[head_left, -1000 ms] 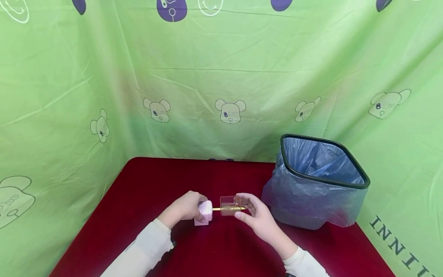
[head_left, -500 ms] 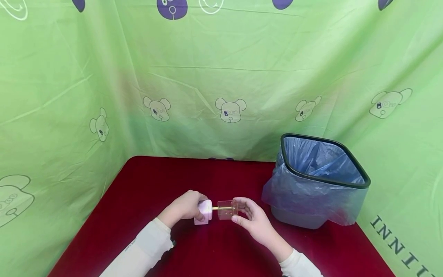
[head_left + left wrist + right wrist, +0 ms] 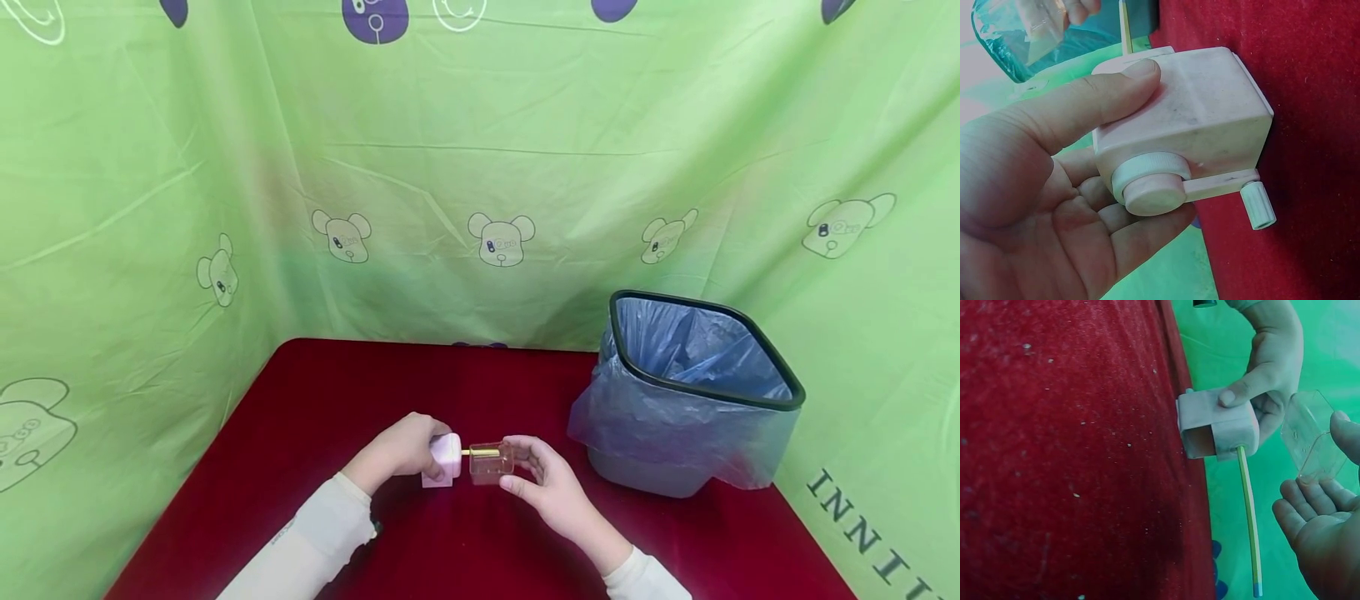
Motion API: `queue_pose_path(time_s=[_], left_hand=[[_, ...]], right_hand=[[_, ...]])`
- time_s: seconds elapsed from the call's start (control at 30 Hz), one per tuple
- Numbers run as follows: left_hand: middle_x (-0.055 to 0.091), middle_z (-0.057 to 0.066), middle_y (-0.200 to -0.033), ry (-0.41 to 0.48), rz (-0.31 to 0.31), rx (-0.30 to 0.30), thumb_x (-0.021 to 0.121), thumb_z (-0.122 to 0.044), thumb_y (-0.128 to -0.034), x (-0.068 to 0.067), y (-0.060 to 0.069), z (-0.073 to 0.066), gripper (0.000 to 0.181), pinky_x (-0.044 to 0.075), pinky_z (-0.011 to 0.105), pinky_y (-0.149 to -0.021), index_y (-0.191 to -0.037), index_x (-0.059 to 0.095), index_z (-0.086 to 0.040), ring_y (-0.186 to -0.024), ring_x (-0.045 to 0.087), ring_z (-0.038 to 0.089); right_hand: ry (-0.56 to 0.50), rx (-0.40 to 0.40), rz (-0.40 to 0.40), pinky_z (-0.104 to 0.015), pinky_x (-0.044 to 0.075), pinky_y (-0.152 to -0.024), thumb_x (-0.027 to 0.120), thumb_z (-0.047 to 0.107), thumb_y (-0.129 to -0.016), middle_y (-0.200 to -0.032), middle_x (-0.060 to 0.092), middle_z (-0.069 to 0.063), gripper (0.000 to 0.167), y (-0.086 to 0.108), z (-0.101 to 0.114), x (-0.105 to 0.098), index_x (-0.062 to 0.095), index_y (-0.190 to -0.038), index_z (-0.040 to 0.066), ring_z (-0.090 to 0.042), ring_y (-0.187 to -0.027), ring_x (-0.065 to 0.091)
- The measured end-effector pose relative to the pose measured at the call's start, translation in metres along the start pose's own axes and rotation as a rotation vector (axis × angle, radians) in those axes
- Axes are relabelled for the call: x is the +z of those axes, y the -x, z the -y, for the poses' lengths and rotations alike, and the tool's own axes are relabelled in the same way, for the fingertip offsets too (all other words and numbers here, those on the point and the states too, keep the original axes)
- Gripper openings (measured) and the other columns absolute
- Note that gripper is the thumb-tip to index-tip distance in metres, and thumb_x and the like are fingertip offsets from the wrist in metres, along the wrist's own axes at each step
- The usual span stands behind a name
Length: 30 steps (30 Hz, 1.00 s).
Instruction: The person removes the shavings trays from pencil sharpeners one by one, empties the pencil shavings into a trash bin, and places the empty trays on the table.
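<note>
My left hand (image 3: 405, 446) grips a pale pink hand-crank pencil sharpener (image 3: 1197, 100), thumb on top and fingers underneath. Its crank handle (image 3: 1259, 205) sticks out at the lower right in the left wrist view. A yellow pencil (image 3: 1249, 519) stands out from the sharpener's front. Beside the pencil, a rectangular drawer-like opening (image 3: 1199, 441) shows in the sharpener body. My right hand (image 3: 547, 482) pinches a clear plastic shavings box (image 3: 1313, 437) between thumb and fingers, apart from the sharpener. Whether the box holds shavings I cannot tell.
A grey trash bin (image 3: 645, 471) with a black rim and blue bag liner stands at the right of the table. Dark red cloth (image 3: 360, 375) covers the table. Green printed curtains (image 3: 420, 183) enclose it at the back and sides.
My right hand has moved the clear box slightly left and nearer to me, beside the pencil. The left hand and the sharpener have stayed put.
</note>
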<state>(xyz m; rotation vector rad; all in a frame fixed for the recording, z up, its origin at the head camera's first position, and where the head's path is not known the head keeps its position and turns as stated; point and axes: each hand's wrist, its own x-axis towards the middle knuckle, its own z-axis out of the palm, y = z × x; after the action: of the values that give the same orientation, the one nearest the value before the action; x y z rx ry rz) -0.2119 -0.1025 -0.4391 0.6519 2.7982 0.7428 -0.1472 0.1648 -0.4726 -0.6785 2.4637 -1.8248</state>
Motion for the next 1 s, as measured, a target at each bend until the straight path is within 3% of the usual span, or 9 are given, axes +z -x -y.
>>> queue_pose_path(time_s=[0.63, 1.0], left_hand=[[0.072, 0.004, -0.102, 0.014, -0.001, -0.006, 0.094, -0.011, -0.0657, -0.001, 0.000, 0.000, 0.062, 0.053, 0.033, -0.071, -0.123, 0.072, -0.004, -0.078, 0.058, 0.015], [0.072, 0.003, -0.102, 0.006, 0.001, -0.012, 0.095, -0.012, -0.0659, 0.001, 0.000, -0.001, 0.062, 0.054, 0.033, -0.071, -0.123, 0.072, -0.006, -0.078, 0.059, 0.014]], right_hand=[[0.052, 0.025, 0.014, -0.029, 0.047, -0.108, 0.078, 0.021, -0.091, -0.134, 0.064, -0.014, 0.058, 0.002, -0.006, 0.008, 0.053, -0.141, 0.005, -0.032, -0.126, 0.060], [0.055, 0.074, 0.029, -0.047, 0.045, -0.109, 0.078, 0.022, -0.091, -0.135, 0.063, -0.010, 0.056, 0.005, -0.010, 0.013, 0.055, -0.139, 0.005, -0.029, -0.126, 0.060]])
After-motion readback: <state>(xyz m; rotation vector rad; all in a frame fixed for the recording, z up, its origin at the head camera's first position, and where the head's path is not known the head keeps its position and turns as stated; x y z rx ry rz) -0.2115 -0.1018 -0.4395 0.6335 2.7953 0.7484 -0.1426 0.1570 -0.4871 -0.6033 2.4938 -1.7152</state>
